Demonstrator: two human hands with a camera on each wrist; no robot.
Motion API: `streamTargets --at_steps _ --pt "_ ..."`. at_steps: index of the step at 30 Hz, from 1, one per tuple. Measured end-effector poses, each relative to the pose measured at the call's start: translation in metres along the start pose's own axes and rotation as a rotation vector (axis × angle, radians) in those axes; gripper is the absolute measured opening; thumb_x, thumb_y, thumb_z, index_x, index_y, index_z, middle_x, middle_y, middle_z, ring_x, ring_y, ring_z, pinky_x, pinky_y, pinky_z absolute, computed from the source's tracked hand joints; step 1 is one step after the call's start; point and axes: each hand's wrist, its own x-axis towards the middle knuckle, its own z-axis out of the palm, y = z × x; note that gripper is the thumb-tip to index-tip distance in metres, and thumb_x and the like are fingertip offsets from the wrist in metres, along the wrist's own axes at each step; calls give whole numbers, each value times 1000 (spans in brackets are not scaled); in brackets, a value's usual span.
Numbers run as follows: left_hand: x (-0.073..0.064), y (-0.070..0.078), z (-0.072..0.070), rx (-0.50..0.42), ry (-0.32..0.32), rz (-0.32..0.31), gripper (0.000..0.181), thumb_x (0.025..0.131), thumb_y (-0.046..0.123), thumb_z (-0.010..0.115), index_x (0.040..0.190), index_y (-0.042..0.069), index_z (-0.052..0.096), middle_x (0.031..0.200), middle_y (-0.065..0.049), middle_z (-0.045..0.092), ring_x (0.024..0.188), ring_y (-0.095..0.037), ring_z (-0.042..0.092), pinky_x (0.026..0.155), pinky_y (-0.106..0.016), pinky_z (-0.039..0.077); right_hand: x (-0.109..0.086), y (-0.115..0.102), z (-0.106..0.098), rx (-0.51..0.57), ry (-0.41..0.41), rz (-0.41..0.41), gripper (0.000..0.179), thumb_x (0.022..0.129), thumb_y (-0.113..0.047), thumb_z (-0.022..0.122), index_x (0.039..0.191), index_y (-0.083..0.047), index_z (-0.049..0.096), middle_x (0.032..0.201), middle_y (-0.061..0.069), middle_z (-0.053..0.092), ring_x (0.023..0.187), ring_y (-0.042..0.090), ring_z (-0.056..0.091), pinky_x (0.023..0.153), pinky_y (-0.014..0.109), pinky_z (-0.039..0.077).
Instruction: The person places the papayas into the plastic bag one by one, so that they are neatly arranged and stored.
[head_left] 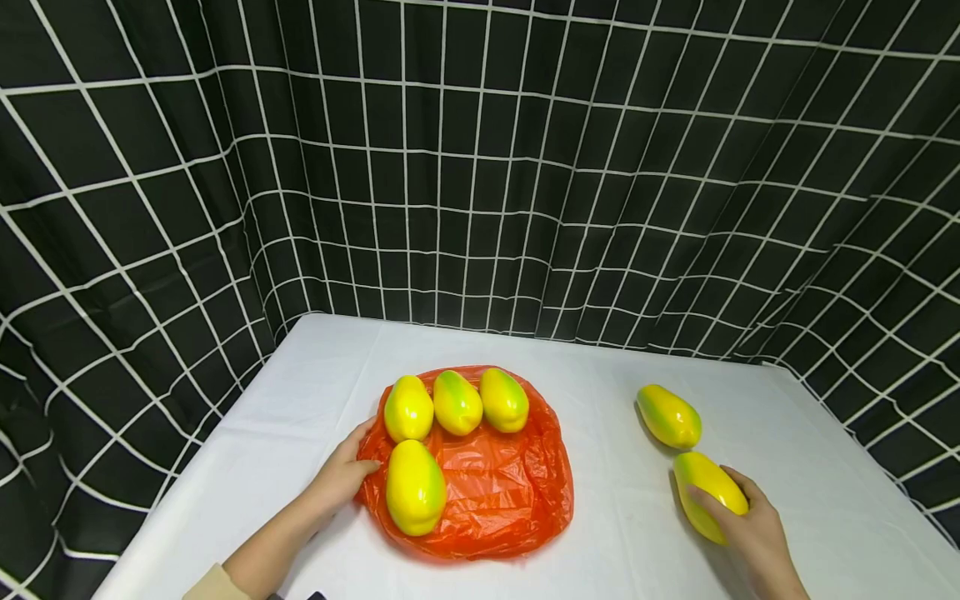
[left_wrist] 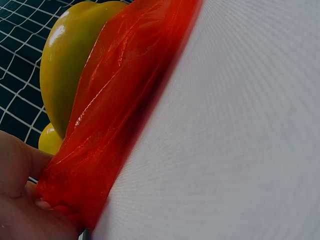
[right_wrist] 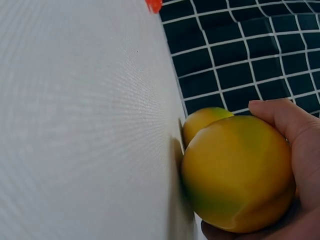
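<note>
A red plastic bag (head_left: 495, 492) lies spread on the white-covered table, with several yellow-green papayas on it. Three stand in a row along its far side, and a larger-looking papaya (head_left: 416, 487) sits at its near left. My left hand (head_left: 341, 475) grips the bag's left edge; in the left wrist view the thin red film (left_wrist: 100, 130) bunches between thumb and fingers. Over at the right, my right hand (head_left: 753, 533) holds a papaya (head_left: 705, 492), thumb on one side and fingers round the other. The right wrist view shows that papaya (right_wrist: 235, 172) low beside the tabletop.
Another papaya (head_left: 669, 417) lies just beyond the right hand. White cloth (head_left: 607, 500) covers the table between the bag and the right-hand fruit. A black curtain with a white grid (head_left: 480, 167) encloses the back and both sides. Something small and dark (head_left: 317, 596) pokes in at the near edge.
</note>
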Motion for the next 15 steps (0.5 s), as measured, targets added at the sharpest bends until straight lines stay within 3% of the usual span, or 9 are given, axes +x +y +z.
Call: streamTargets --at_steps 15 --pt "1 -3 -1 21 -11 -2 65 87 -3 43 147 4 20 151 -23 23 138 -41 25 111 -56 24 2 4 0 5 12 35 97 83 -59 54 147 2 15 143 30 24 117 41 32 100 57 31"
